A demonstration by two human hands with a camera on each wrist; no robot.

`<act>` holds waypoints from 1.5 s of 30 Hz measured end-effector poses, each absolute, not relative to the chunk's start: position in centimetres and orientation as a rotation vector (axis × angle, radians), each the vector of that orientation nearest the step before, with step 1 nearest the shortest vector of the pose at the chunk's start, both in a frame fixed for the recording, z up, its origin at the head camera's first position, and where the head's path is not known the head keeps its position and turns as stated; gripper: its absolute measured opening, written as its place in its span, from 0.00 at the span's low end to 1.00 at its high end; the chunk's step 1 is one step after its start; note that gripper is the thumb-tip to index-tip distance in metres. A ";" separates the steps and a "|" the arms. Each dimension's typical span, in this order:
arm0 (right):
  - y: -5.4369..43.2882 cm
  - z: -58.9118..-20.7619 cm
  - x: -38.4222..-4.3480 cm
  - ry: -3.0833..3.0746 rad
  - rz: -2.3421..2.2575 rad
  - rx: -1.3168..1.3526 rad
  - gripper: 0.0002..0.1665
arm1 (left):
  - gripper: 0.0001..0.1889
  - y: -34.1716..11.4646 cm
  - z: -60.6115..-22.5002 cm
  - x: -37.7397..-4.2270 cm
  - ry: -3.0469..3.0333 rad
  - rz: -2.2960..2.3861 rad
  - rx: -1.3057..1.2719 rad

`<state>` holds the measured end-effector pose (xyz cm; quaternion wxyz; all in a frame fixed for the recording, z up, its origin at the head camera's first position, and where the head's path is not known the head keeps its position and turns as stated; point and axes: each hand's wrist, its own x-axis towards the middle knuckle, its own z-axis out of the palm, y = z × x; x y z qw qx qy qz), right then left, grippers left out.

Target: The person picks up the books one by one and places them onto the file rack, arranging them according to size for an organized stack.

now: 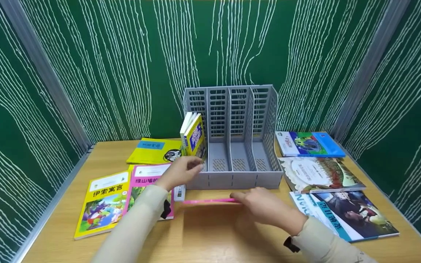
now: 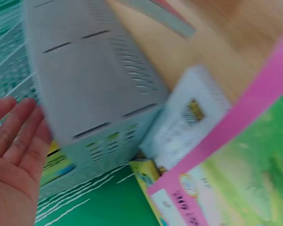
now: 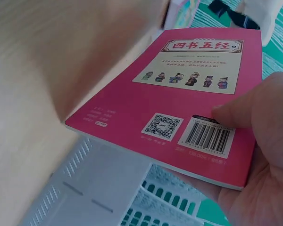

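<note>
Pinched a pink book at bottom middle with the right hand and held the left hand, loose-fingered and empty, by the gray rack mid-frame.

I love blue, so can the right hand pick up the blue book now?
Probably not yet: the right hand holds a pink book, so it isn't free. Nothing lies on the blue book, though.
</note>
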<state>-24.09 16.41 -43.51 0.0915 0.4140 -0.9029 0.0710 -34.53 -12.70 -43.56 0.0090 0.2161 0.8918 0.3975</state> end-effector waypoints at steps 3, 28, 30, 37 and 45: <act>17.0 -42.9 -24.4 -2.627 0.267 1.187 0.22 | 0.17 -13.1 -42.4 -34.1 2.775 1.360 0.552; 18.3 -40.1 -25.4 -2.357 0.517 0.806 0.24 | 0.40 -14.8 -38.6 -32.8 2.486 1.772 -0.070; 18.2 -40.0 -25.5 -2.361 0.516 0.793 0.24 | 0.43 -14.7 -38.4 -32.8 2.457 1.784 -0.054; 17.7 -40.2 -25.8 -2.359 0.402 0.766 0.30 | 0.43 -14.6 -37.6 -32.6 2.269 1.843 0.037; 17.4 -41.3 -26.5 -2.248 0.146 0.812 0.28 | 0.34 -13.7 -36.9 -31.8 2.209 1.779 0.166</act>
